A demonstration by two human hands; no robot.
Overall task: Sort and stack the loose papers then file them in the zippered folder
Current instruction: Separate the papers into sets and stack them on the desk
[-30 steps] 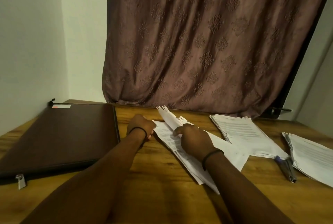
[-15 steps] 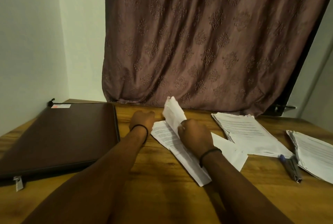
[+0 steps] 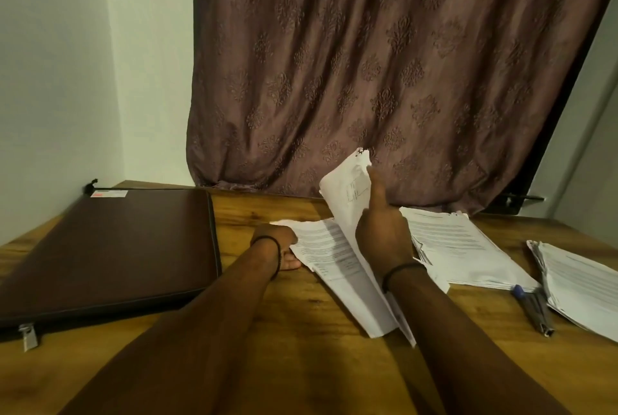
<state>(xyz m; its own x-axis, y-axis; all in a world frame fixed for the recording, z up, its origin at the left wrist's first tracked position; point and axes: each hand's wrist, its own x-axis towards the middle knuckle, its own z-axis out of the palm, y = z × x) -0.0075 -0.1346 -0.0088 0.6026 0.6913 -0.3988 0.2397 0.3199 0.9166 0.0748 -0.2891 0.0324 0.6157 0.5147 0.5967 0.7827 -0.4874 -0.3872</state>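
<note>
Two hands work the centre stack (image 3: 334, 257), long axis 11-to-5 o'clock. The right hand (image 3: 383, 237) grip pinches one raised sheet (image 3: 347, 187); the left hand (image 3: 277, 242) touches the stack's 9 o'clock edge, grip state indeterminate. The zippered folder (image 3: 110, 247) lies closed at 9 o'clock, nearer the left hand.

On the wooden counter (image 3: 267, 331), the right hand (image 3: 381, 237) holds one sheet (image 3: 347, 190) upright above the middle paper pile (image 3: 331, 257), the left hand (image 3: 277, 244) touches the pile's left edge, and the closed zippered folder (image 3: 110, 247) lies further left.
</note>
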